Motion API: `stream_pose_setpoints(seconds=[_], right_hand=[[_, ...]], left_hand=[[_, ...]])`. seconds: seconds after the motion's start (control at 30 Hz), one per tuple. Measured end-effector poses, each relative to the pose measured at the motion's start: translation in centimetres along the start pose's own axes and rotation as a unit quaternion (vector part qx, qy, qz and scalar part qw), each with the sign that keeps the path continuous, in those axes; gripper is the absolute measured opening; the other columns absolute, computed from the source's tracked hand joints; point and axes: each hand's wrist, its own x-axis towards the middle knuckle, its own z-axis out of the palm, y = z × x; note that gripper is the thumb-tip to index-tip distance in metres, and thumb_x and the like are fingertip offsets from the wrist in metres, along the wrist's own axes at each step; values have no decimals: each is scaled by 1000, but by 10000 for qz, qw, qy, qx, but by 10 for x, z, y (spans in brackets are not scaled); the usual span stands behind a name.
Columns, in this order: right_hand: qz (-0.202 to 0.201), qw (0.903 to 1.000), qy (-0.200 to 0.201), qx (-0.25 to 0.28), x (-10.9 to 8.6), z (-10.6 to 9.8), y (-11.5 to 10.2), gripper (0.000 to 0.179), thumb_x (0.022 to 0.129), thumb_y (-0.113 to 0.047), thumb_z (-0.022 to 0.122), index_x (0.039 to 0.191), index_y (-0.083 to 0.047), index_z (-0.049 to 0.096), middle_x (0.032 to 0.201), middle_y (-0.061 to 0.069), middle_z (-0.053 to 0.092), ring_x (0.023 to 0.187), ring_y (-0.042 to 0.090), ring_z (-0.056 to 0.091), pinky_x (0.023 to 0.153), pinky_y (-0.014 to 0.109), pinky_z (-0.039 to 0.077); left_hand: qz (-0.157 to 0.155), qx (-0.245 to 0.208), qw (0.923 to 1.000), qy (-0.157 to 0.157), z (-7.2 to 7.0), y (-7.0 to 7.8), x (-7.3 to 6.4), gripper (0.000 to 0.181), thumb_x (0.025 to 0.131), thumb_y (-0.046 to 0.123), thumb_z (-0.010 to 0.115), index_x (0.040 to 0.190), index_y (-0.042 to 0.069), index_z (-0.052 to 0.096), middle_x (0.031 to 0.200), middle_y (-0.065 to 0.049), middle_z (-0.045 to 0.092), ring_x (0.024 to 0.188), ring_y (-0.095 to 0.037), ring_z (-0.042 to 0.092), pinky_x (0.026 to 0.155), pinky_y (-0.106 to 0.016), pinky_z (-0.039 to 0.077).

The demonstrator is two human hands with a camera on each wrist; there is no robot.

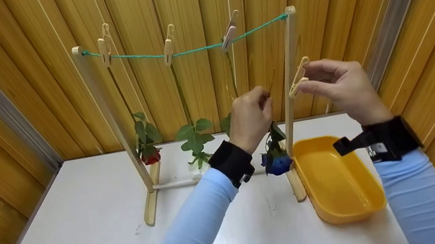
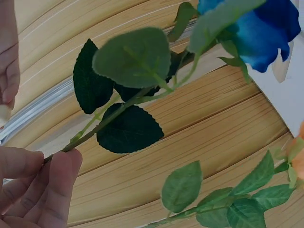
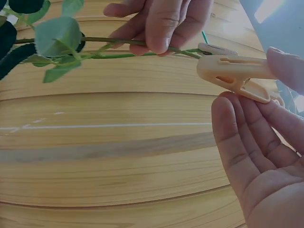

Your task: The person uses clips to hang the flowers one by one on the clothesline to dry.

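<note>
My left hand (image 1: 250, 118) pinches the bare stem of a blue rose (image 1: 277, 162), whose bloom hangs downward by the rack's right post. In the left wrist view, thumb and fingertips grip the stem above its leaves (image 2: 130, 128). Off to the right, my right hand (image 1: 348, 86) holds a beige clothespin (image 3: 232, 69) between thumb and fingers. Its jaw end points toward the rose stem, close to the stem's tip in the right wrist view. A green cord (image 1: 196, 50) is strung between the posts above both hands.
On the cord, three clothespins (image 1: 168, 52) hold flowers upside down: a red rose (image 1: 150, 156), a white one (image 1: 199, 168) and an orange one (image 2: 298, 164), hidden behind my left hand in the head view. A yellow basin (image 1: 350, 217) stands beside the wooden rack's right foot (image 1: 297, 188).
</note>
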Motion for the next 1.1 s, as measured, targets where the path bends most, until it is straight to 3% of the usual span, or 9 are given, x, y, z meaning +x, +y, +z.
stream_pose_setpoints(seconds=[0.17,0.5,0.73,0.97,1.1], right_hand=[[-84,9994,-16,327,28,-8,-11,33,88,-1,80,117,12,70,98,8,78,85,15,75,78,23,59],[-207,9997,95,-89,73,-16,-38,24,86,1,81,109,-1,72,99,5,76,86,14,72,78,19,56],[-389,9992,23,115,97,-19,-48,25,85,2,82,108,2,73,96,6,75,85,15,72,78,19,57],[-415,9956,86,-839,115,-27,-58,25,87,-4,82,111,-2,76,100,0,76,92,13,72,86,19,54],[-232,9933,140,-1123,121,-28,-61,24,87,-6,83,110,-5,77,101,-2,77,95,11,71,88,20,52]], left_hand=[[-230,123,9996,-97,3,-1,15,7,97,3,68,100,0,74,94,-11,77,80,-19,73,69,-20,56],[-538,372,9978,-125,12,-6,37,11,100,6,66,101,2,76,95,-10,78,81,-19,73,70,-26,57],[-773,334,9964,-122,19,-5,51,14,101,5,64,100,1,77,95,-10,77,80,-18,71,69,-24,55],[-576,313,9978,43,25,-1,68,17,100,0,61,93,-1,76,90,-13,76,76,-22,71,66,-25,51],[-685,229,9974,72,26,1,75,17,100,0,61,92,-1,76,89,-13,76,75,-23,71,65,-26,50]])
